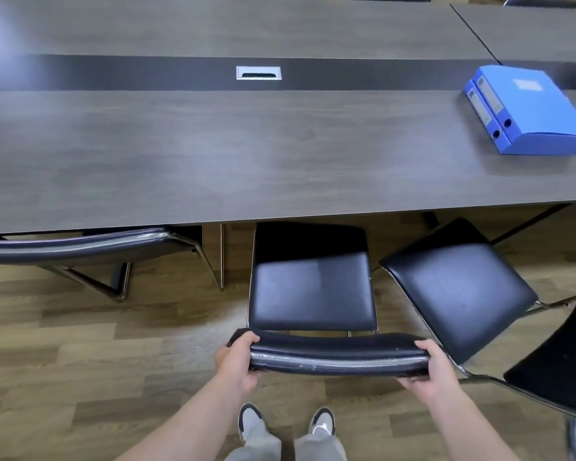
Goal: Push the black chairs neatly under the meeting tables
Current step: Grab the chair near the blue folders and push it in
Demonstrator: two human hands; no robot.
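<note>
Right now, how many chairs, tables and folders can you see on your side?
Chairs: 3, at left, middle, right
Tables: 2, near and right
Folders: 2, stacked
Total: 7

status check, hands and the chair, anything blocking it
Left hand and right hand both gripping middle chair's backrest. Seat front just under table edge, mostly out. Angled chair close on the right, might snag.
</note>
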